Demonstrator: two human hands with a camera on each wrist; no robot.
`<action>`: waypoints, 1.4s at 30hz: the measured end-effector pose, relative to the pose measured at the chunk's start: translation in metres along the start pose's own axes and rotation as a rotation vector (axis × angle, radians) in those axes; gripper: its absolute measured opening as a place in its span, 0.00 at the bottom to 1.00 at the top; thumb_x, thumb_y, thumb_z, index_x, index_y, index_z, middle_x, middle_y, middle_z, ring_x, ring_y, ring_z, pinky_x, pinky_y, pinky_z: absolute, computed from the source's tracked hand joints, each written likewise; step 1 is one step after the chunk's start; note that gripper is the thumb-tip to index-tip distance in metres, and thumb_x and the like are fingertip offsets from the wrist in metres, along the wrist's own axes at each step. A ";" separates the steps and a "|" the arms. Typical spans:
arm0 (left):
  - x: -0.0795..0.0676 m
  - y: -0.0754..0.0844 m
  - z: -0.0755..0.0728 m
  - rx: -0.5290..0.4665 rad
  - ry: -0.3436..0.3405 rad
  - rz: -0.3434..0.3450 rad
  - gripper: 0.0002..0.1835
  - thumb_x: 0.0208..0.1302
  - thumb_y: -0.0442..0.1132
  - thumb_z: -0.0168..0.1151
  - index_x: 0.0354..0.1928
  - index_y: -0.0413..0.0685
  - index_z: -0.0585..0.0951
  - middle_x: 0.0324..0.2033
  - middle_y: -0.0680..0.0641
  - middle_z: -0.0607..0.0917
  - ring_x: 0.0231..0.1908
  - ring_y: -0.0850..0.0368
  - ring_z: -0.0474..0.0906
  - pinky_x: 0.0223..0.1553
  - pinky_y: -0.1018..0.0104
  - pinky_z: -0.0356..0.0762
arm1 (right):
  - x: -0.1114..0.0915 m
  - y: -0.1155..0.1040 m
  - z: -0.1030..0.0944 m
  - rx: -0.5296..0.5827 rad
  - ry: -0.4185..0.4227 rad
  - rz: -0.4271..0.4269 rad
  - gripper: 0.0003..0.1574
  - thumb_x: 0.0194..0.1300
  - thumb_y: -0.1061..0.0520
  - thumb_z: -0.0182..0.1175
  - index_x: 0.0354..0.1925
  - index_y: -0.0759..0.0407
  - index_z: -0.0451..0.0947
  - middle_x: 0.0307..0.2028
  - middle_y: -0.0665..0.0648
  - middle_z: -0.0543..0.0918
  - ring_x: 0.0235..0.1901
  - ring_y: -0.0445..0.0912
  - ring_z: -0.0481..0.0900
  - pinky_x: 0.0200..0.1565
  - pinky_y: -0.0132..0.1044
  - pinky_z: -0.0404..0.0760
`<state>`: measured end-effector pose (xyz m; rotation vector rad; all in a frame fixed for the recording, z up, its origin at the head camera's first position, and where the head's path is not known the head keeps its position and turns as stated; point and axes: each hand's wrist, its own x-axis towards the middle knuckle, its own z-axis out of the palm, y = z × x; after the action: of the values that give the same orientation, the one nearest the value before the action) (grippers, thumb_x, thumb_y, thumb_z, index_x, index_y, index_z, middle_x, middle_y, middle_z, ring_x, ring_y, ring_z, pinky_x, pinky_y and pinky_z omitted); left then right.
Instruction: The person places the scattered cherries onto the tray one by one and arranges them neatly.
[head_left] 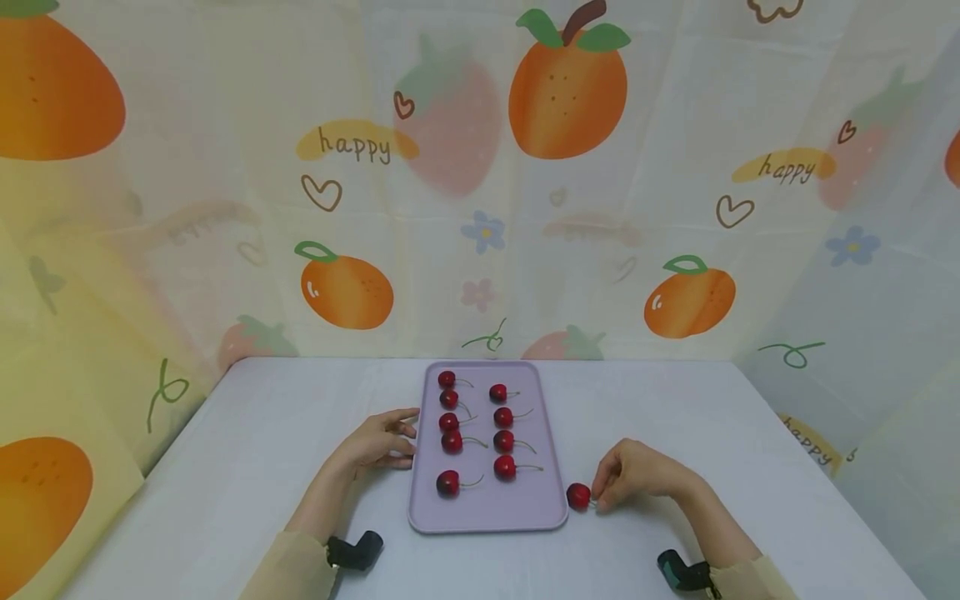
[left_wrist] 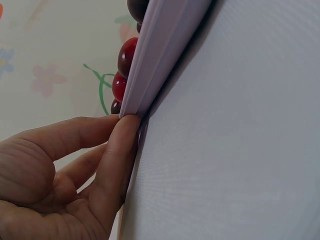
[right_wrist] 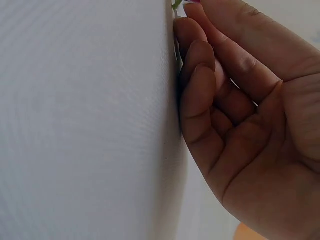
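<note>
A lilac tray lies on the table, bearing several dark red cherries with green stems, such as one cherry near its front left. My left hand is at the tray's left side, its fingers fairly straight. In the left wrist view the fingertips rest against the tray's outer wall, and some cherries show past the rim. Just outside the tray's front right corner is another cherry. My right hand pinches it by the stem; in the right wrist view the curled fingers hide most of it.
The cherries on the tray stand in two rough columns, stems pointing right. A white cloth covers the table. Behind it hangs a curtain printed with fruit. A dark wrist device sits at each sleeve.
</note>
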<state>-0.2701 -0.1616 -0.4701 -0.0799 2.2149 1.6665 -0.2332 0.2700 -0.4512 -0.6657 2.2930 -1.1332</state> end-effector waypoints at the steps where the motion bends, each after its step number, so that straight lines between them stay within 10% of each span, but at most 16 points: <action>1: 0.000 0.000 0.000 -0.001 -0.001 0.001 0.39 0.53 0.24 0.64 0.71 0.43 0.67 0.44 0.42 0.77 0.34 0.56 0.80 0.37 0.63 0.90 | 0.000 0.000 0.000 -0.003 0.000 0.003 0.10 0.49 0.59 0.75 0.30 0.65 0.87 0.25 0.64 0.87 0.23 0.34 0.76 0.27 0.25 0.77; 42: -0.001 0.000 0.001 -0.008 0.000 -0.001 0.40 0.53 0.23 0.63 0.71 0.43 0.67 0.45 0.42 0.76 0.34 0.56 0.80 0.38 0.62 0.90 | 0.002 0.005 0.003 -0.100 -0.023 -0.061 0.05 0.54 0.59 0.72 0.29 0.60 0.87 0.25 0.53 0.87 0.24 0.31 0.75 0.28 0.24 0.79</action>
<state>-0.2689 -0.1610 -0.4697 -0.0835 2.2077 1.6750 -0.2340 0.2694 -0.4575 -0.7880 2.3363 -1.0377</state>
